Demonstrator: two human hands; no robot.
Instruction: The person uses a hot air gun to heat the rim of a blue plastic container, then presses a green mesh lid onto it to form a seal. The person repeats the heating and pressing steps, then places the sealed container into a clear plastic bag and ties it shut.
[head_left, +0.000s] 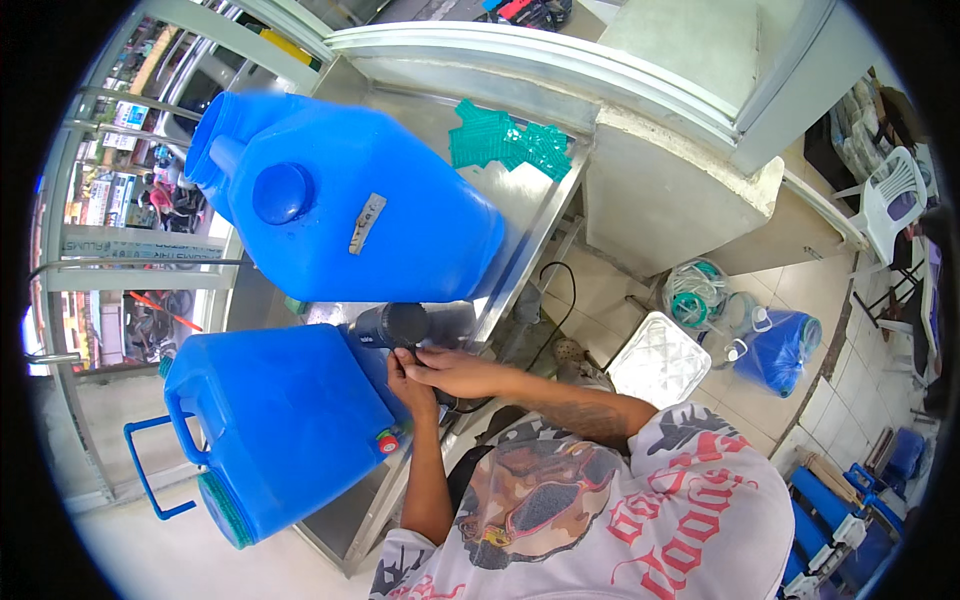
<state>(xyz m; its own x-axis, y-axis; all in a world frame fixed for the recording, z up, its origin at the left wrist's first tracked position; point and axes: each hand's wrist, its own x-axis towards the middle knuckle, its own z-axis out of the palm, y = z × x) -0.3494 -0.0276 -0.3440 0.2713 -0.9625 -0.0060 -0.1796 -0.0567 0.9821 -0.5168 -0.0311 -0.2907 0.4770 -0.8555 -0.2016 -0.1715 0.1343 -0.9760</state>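
Observation:
A black hair dryer (390, 326) with a round vented back is held over the steel counter between the blue containers. My left hand (411, 390) grips around its handle, fingertips near the body. My right hand (456, 372) meets it there, its thumb and fingers touching the handle, which the hands mostly hide. To the left lies a blue plastic water jug (270, 420) with a green-wrapped cap (225, 510) and a red-and-green spigot (386, 442). Beyond the dryer, a larger blue container (375, 225) lies on its side, with a round blue cap (283, 193) and a strip of tape bearing writing.
Green plastic seals (510, 139) lie at the far end of the steel counter (551, 202). A black cord (559, 337) hangs below it. On the floor at right stand a white square lid (660, 358) and a plastic-wrapped blue jug (776, 352). A window frame borders the left.

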